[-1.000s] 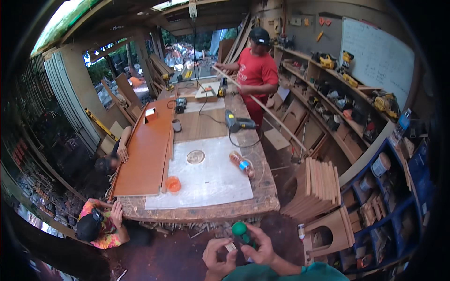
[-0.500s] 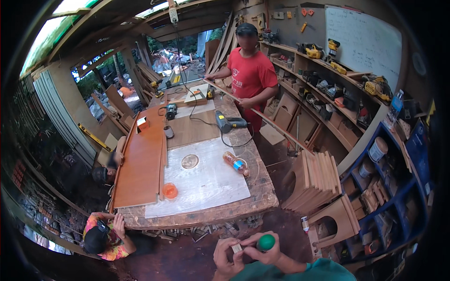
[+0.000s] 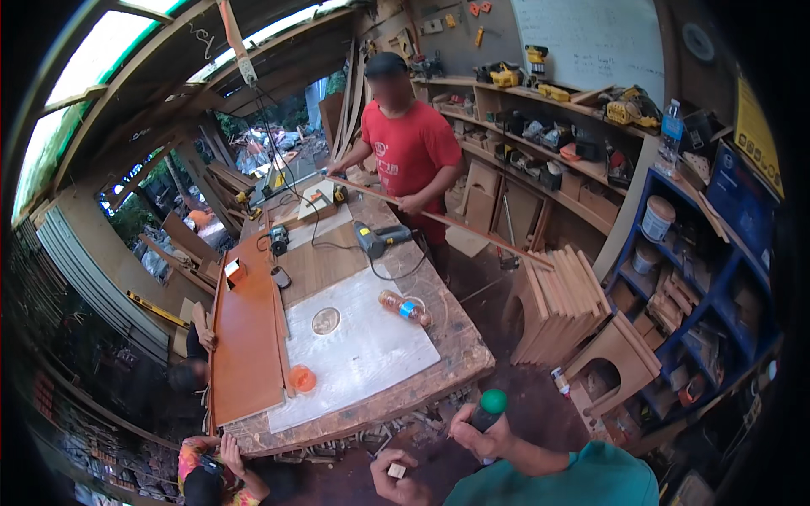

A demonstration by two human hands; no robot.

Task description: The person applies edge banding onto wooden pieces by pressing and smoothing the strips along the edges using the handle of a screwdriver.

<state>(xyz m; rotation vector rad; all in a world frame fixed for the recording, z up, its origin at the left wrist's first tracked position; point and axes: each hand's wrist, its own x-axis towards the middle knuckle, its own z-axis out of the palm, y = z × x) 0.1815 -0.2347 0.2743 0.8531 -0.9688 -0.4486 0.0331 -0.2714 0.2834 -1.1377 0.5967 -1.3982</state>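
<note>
Near the lower edge, my left hand (image 3: 391, 482) closes around a small pale wood block (image 3: 396, 471), whose end shows between the fingers. My right hand (image 3: 483, 440), higher and to the right, grips a tool with a black handle and rounded green end (image 3: 493, 401); its working end is hidden, so its kind is unclear. The two hands are apart, just in front of the near edge of the workbench (image 3: 456, 363).
On the bench lie a white panel (image 3: 371, 358), an orange-brown board (image 3: 245, 337), a plastic bottle (image 3: 405, 308), an orange cup (image 3: 301, 378) and a heat gun (image 3: 380, 239). A person in red (image 3: 409, 148) holds a long strip. Cut panels (image 3: 561, 308) stand at right. Two people crouch left.
My hands have moved apart: the left went lower and leftward with the block, the right upward with the tool. The view has tilted and shifted.
</note>
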